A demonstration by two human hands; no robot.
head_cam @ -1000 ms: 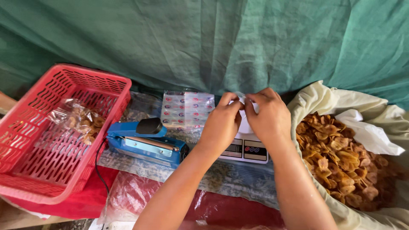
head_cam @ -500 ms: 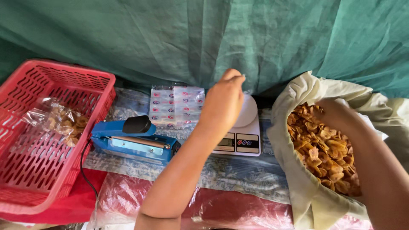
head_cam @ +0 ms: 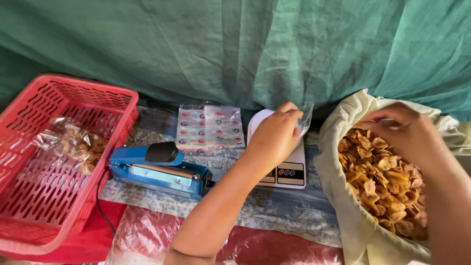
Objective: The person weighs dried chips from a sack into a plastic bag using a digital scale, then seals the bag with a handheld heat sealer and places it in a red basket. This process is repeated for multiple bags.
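clear bag (head_cam: 305, 120): a small see-through plastic bag, looking empty, pinched at its top and held upright over the white kitchen scale (head_cam: 287, 167); only its right edge shows past the knuckles.
left hand (head_cam: 274, 135): fingers closed together on the bag's mouth, holding it above the scale's platform.
what changed: a second ago both hands were together at the bag over the scale; half a second ago the right had already swung out to the sack, and now it is down at the chips while the left alone keeps the bag.
meaning: the bag seems opened and waiting, with filling apparently under way.
right hand (head_cam: 405, 132): blurred, curled over the chips at the sack's far rim; i cannot tell if it has closed on any.
chips (head_cam: 387, 181): golden fried slices heaped in a pale cloth sack (head_cam: 343, 196), just right of the scale.
blue heat sealer (head_cam: 159, 172): left of the scale, arm down.
printed bag stack (head_cam: 210, 127): flat behind the sealer.
red basket (head_cam: 59, 162): far left, with one filled packet (head_cam: 78, 142) inside.
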